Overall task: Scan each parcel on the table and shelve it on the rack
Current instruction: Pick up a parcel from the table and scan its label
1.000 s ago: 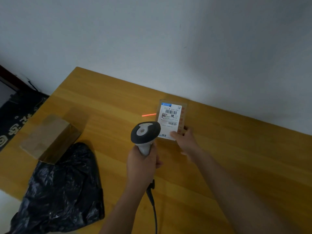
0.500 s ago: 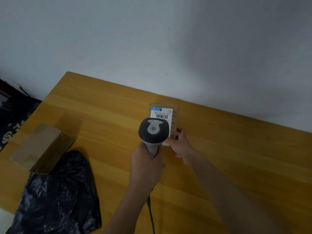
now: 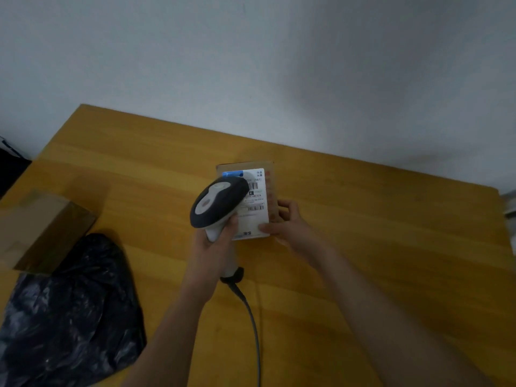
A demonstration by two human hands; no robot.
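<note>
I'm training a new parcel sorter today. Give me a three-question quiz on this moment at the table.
1. True or false: the left hand grips the barcode scanner.
2. Which parcel does the right hand hold? A) black plastic bag B) small labelled box C) brown cardboard box
3. Fill in: the scanner's cable trails over the wooden ____.

Key: 1 true; 2 B; 3 table.
</note>
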